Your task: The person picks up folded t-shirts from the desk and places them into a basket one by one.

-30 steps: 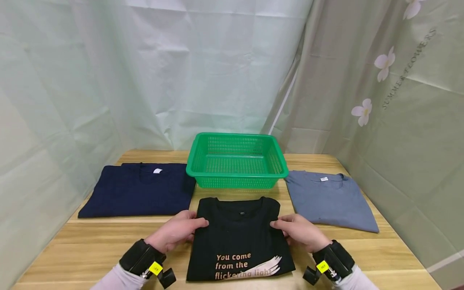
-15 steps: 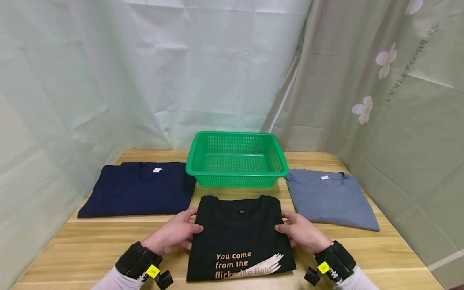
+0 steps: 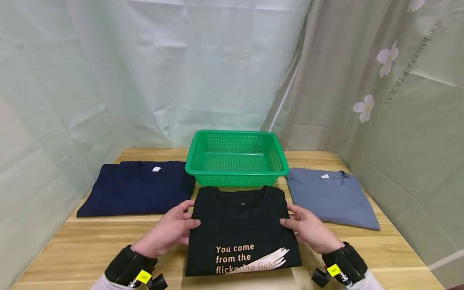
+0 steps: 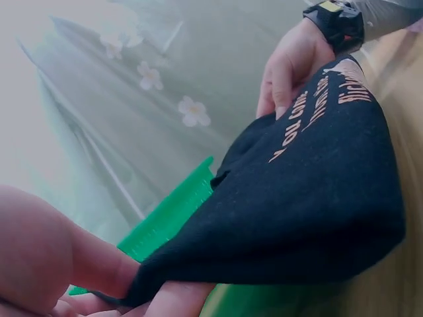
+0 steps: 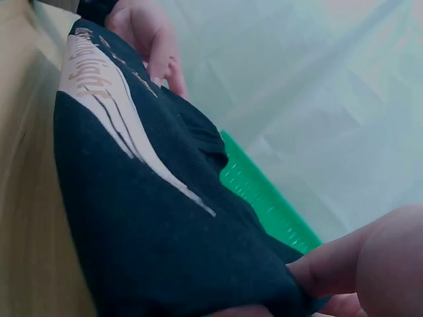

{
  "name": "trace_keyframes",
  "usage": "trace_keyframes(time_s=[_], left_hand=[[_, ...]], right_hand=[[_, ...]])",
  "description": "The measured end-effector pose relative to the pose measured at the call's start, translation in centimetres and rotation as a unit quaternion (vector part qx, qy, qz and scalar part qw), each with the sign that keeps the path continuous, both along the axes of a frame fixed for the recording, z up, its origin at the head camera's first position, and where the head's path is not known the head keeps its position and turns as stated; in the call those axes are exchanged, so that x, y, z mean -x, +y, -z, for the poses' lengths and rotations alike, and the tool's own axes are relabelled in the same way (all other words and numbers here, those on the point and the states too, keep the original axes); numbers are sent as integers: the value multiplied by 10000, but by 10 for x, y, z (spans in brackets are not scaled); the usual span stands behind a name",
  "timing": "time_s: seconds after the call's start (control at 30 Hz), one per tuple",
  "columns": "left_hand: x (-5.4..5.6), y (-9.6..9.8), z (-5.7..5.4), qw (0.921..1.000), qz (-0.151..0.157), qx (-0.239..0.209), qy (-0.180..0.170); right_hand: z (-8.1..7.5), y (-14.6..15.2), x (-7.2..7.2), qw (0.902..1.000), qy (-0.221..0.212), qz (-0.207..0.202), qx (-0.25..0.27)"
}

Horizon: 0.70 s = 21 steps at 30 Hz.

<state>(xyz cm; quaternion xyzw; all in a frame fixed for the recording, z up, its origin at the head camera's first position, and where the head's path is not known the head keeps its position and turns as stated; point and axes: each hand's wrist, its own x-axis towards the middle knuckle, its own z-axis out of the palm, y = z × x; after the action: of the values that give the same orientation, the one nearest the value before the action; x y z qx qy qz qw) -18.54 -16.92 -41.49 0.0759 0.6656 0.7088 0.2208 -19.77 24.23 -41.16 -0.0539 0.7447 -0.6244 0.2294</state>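
A folded black T-shirt (image 3: 243, 225) with printed lettering and a pale brush stroke is held between both hands at the front of the table. My left hand (image 3: 170, 227) pinches its left side, thumb on top and fingers beneath. On the opposite side my right hand (image 3: 312, 229) grips the edge the same way. The left wrist view has the shirt (image 4: 297, 198) raised off the table, its folded edge sagging between the hands. In the right wrist view the right thumb (image 5: 330, 267) presses on the cloth, and the fingers under it are partly hidden.
Behind the shirt stands a green plastic basket (image 3: 237, 177) with nothing in it. A folded navy T-shirt (image 3: 141, 193) lies to the left on the wooden table (image 3: 108, 249), a folded grey-blue T-shirt (image 3: 330, 201) to the right. Curtains (image 3: 217, 72) enclose the back and sides.
Both hands have slid their hold outward to the shirt's side edges and lifted it. The black T-shirt has risen and shifted slightly toward the basket.
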Motion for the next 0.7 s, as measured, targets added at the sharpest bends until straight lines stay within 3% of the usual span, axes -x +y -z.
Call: trace_keyframes(time_s=[0.3, 0.7], left_hand=[[-5, -3, -17, 9997, -13, -182, 186], [-5, -6, -44, 9988, -141, 177, 431]], right_hand=[[-20, 1, -6, 9995, 276, -134, 61], [-44, -1, -4, 9981, 557, -258, -74]])
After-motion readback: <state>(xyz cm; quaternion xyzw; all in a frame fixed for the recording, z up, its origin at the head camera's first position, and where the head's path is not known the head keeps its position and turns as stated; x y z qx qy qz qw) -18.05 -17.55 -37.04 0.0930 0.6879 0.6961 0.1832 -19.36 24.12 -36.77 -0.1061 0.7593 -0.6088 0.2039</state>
